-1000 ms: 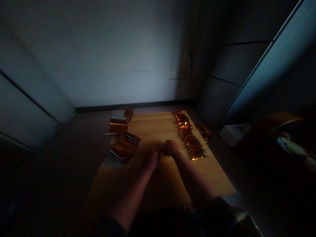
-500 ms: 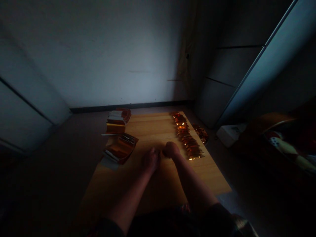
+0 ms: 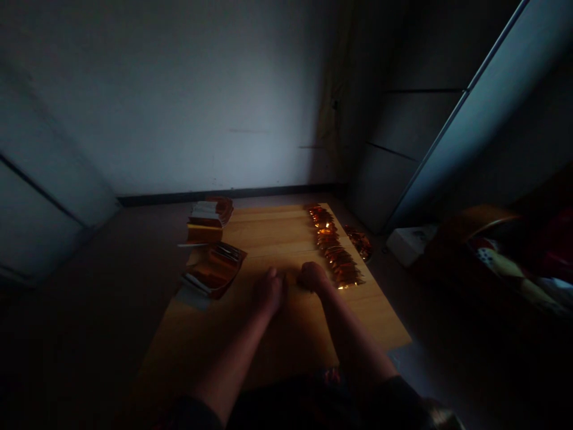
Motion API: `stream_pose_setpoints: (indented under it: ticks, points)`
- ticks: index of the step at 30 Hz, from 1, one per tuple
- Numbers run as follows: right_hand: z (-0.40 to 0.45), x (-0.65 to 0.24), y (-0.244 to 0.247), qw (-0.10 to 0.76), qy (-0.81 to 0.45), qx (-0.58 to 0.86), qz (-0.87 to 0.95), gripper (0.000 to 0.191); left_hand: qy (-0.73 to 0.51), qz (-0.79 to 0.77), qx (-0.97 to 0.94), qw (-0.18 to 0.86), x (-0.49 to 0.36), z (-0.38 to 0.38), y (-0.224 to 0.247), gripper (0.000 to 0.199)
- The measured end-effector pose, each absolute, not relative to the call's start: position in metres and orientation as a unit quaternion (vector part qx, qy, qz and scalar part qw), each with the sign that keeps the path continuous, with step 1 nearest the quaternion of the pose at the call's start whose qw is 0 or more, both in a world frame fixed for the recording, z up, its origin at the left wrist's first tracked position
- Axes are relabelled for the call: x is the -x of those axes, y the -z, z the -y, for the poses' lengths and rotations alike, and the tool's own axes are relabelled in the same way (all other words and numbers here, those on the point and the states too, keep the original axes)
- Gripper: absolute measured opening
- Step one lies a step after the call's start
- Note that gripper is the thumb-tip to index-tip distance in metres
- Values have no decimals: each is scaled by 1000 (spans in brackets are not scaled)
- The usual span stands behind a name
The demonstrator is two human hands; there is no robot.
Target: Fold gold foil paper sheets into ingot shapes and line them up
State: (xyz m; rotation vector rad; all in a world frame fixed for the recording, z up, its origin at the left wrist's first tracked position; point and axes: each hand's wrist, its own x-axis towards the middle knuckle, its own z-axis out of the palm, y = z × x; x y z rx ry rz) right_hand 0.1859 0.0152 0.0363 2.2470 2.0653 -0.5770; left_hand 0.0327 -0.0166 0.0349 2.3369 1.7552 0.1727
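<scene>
A pale wooden board (image 3: 277, 230) lies on the floor (image 3: 111, 257), a long row of gold foil packets (image 3: 333, 248) running along its far right side, two foil bundles (image 3: 213, 270) resting at its far left edge.

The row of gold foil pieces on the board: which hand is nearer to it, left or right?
Right. The right hand rests just left of the lower end of the row of gold foil pieces; the left hand lies farther left, beyond the right hand.
</scene>
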Motion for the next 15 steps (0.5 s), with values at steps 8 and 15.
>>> stream_pose_setpoints:
  ticks: [8, 15]
  points:
    - [7, -200, -40, -51, 240, -732, -635, 20, -75, -585, -800, 116, -30, 15, -40, 27]
    - [18, -201, -37, -154, 178, -673, -701, 20, -103, -584, -794, 134, -22, 8, -31, 30]
